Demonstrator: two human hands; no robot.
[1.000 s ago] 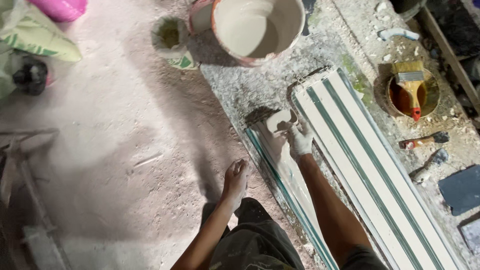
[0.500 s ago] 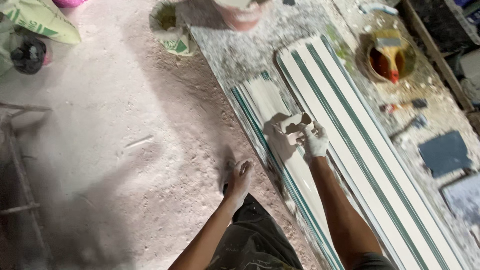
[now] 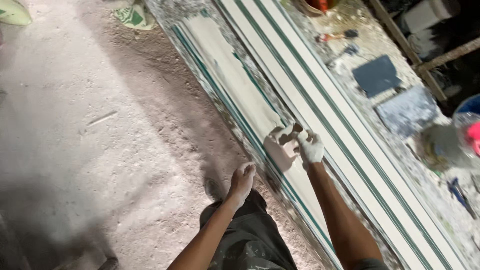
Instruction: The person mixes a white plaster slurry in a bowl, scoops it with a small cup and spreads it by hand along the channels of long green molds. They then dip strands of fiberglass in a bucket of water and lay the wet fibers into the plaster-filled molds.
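Observation:
My right hand [image 3: 311,147], coated in white plaster, grips a small plaster-covered scraper [image 3: 285,136] pressed onto a long narrow moulding strip [image 3: 225,65]. Wet cream plaster covers the strip from the scraper back toward the far end. Beside it on the right lies a wider white moulding [image 3: 320,105] with green lines along it. My left hand [image 3: 242,181] hangs loosely curled above my knee, holding nothing, close to the strip's left edge.
Dusty concrete floor [image 3: 100,140] spreads to the left. On the right are grey slabs [image 3: 376,75], small tools [image 3: 335,36], a plaster-spattered round container [image 3: 442,145] and a blue bucket [image 3: 470,107]. A green and white bag [image 3: 131,15] lies at the top.
My right hand has drawn the scraper along the strip toward me, leaving a longer stretch of spread plaster behind it. The view has shifted, and the big bucket has left the frame.

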